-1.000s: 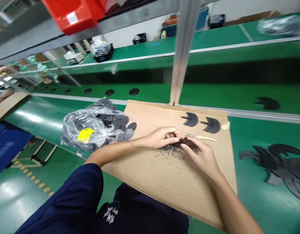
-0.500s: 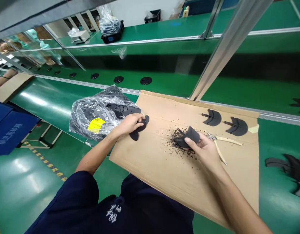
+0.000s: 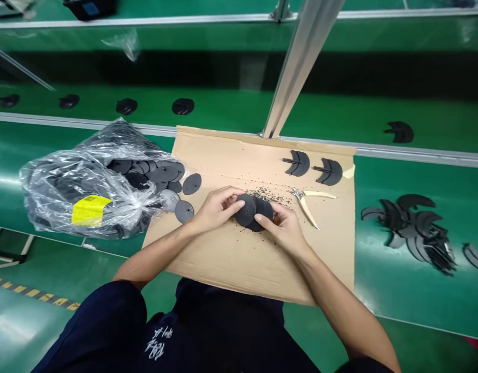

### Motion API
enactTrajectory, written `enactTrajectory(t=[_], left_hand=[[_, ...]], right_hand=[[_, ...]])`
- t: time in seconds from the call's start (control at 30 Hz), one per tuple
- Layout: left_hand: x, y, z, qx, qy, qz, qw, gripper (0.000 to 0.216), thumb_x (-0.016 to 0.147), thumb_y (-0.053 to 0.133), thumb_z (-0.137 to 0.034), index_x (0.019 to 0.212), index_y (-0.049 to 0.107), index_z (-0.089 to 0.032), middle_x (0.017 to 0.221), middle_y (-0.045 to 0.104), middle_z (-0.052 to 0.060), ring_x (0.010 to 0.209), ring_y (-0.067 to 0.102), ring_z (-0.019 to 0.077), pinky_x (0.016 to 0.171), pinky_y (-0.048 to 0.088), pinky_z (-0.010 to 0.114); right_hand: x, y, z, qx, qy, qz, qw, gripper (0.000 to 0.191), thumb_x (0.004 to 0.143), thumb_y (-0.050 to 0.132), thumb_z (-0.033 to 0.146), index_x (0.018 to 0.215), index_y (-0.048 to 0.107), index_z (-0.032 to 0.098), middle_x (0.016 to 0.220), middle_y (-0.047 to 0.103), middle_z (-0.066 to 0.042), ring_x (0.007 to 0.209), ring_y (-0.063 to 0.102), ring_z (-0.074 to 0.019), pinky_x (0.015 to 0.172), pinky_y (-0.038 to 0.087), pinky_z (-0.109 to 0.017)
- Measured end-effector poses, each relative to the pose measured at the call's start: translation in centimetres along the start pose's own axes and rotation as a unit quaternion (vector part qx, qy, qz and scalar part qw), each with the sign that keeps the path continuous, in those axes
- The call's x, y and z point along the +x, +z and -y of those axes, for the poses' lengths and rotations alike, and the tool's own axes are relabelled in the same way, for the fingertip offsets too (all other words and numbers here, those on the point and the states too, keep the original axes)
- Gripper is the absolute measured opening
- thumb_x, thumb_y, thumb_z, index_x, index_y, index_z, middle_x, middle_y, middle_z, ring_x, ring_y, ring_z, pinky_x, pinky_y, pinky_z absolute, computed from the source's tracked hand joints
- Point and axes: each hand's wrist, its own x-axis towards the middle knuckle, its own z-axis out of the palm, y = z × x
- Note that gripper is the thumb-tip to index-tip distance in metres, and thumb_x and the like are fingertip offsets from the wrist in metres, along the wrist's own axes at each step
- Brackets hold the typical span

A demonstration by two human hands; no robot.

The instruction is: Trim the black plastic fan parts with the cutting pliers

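My left hand (image 3: pixel 219 208) pinches a round black disc (image 3: pixel 245 209) by its left edge. My right hand (image 3: pixel 284 226) is closed on a black curved plate (image 3: pixel 265 209), which lies partly behind the disc. The two parts overlap above a sheet of cardboard (image 3: pixel 208 259). Small black scraps (image 3: pixel 262 192) are scattered on the cardboard behind my hands. To the left, more loose discs (image 3: pixel 192 184) lie by the mouth of a clear plastic bag (image 3: pixel 64 181) filled with discs. Nippers with pale handles (image 3: pixel 311 202) rest right of my right hand.
Two black crescent parts with stems (image 3: pixel 296 163) lie at the cardboard's back right. A pile of black curved pieces (image 3: pixel 413 228) sits on the green bench at right. Behind a metal rail (image 3: pixel 231 132), an upright post (image 3: pixel 295 67) rises, and assembled black parts (image 3: pixel 183 106) stand in a row.
My left hand has come from the discs by the bag to the middle, now with a disc, meeting the curved plate in my right hand. The view has turned right and down.
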Motion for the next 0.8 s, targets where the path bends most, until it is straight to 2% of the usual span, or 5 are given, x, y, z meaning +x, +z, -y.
enactTrajectory(t=[0.17, 0.33, 0.53, 0.8], left_hand=[[-0.8, 0.7, 0.3, 0.111, 0.105, -0.033, 0.988, 0.028, 0.101, 0.055, -0.036, 0.114, 0.069, -0.017, 0.076, 0.055, 0.0, 0.073, 0.052, 0.0131, 0.068, 0.046, 0.025], [-1.1, 0.6, 0.3, 0.153, 0.175, -0.073, 0.97, 0.026, 0.101, 0.056, -0.029, 0.12, 0.067, -0.015, 0.085, 0.062, 0.003, 0.072, 0.053, 0.0116, 0.068, 0.047, 0.024], [-1.2, 0.9, 0.0, 0.175, 0.188, -0.062, 0.964, 0.024, 0.102, 0.054, -0.027, 0.119, 0.066, -0.014, 0.088, 0.064, 0.004, 0.073, 0.055, 0.011, 0.069, 0.051, 0.024], [-1.4, 1.1, -0.2, 0.184, 0.193, -0.063, 0.962, 0.024, 0.101, 0.054, -0.026, 0.119, 0.066, -0.014, 0.09, 0.065, 0.005, 0.074, 0.059, 0.0112, 0.07, 0.052, 0.023]], right_hand=[[-0.2, 0.0, 0.2, 0.006, 0.015, 0.013, 1.0, 0.046, 0.075, 0.081, 0.061, 0.085, 0.067, 0.019, 0.07, 0.054, 0.003, 0.064, 0.05, -0.0127, 0.057, 0.046, -0.025], [-0.2, 0.1, 0.1, 0.001, 0.015, 0.016, 1.0, 0.043, 0.077, 0.08, 0.058, 0.079, 0.061, 0.019, 0.07, 0.048, 0.003, 0.063, 0.043, -0.0114, 0.055, 0.039, -0.023], [-0.4, 0.0, -0.2, -0.033, 0.012, 0.038, 0.999, 0.043, 0.082, 0.077, 0.058, 0.077, 0.058, 0.019, 0.067, 0.042, 0.004, 0.061, 0.038, -0.0111, 0.053, 0.032, -0.024], [-0.7, 0.7, -0.4, -0.076, -0.025, 0.008, 0.997, 0.041, 0.085, 0.074, 0.059, 0.085, 0.059, 0.02, 0.071, 0.048, 0.003, 0.063, 0.044, -0.0123, 0.055, 0.038, -0.024]])
